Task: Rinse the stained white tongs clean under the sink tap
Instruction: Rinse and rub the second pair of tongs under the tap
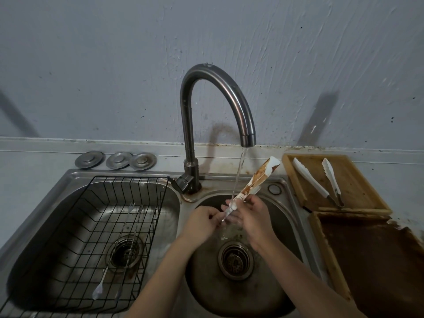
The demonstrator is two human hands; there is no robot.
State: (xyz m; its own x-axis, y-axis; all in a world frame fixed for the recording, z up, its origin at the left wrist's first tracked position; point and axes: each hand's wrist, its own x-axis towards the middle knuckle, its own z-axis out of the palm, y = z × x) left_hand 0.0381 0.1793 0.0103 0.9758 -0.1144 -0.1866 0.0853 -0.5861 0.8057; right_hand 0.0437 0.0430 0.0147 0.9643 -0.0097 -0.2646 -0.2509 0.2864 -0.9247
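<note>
White tongs point(259, 177) smeared with brown stains point up and to the right over the right sink basin point(284, 228). My right hand point(254, 214) grips them near their lower end. My left hand point(204, 220) pinches the metal tip at the bottom. Water runs from the curved tap point(231, 97) in a thin stream point(238, 177) that lands on the tongs' lower part, between my hands. The upper ends stay brown and dry of the stream.
A black wire rack point(96, 228) with long forks lies in the left basin. A wooden tray point(358, 187) at the right holds two other white tongs point(309, 180). A stained brown tray point(378, 255) sits nearer. Three metal sink plugs point(117, 159) rest behind the left basin.
</note>
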